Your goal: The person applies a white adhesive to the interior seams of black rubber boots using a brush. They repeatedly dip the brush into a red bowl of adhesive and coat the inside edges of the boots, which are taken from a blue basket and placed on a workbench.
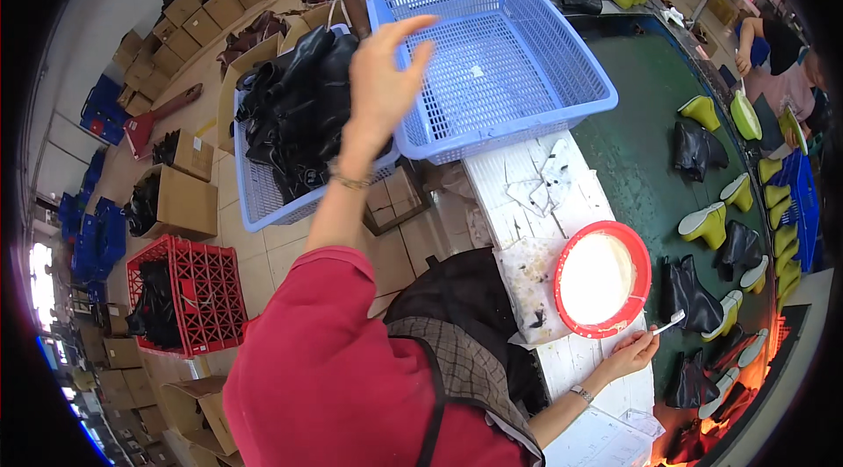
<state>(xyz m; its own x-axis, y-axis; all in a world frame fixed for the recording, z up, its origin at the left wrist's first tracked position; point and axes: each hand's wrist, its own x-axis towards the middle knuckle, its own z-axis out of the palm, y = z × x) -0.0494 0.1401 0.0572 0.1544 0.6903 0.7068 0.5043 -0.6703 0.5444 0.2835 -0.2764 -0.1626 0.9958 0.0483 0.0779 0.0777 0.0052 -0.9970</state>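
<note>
My left hand [388, 80] is raised over the left side of a blue plastic basket [518, 123], thumb and fingers apart with nothing between them. Beside that arm, a second blue basket [263, 219] is heaped with black leather boot uppers [303, 107]. Low on the right, my right hand [634, 353] grips a small white brush [669, 323], shaped like a toothbrush, its head pointing toward the green belt. Just beyond this hand stands a red-rimmed tub [565, 304] of white paste or glue [597, 278]. A black boot [689, 294] on the belt is nearest to the brush.
The green conveyor belt [637, 137] carries black boots and yellow-green lasts [705, 223]. A stained cloth pad [531, 278] lies beside the tub on the white table [505, 173]. Cardboard boxes [184, 203] and a red crate [206, 291] stand at left. Another person [777, 63] works across the belt.
</note>
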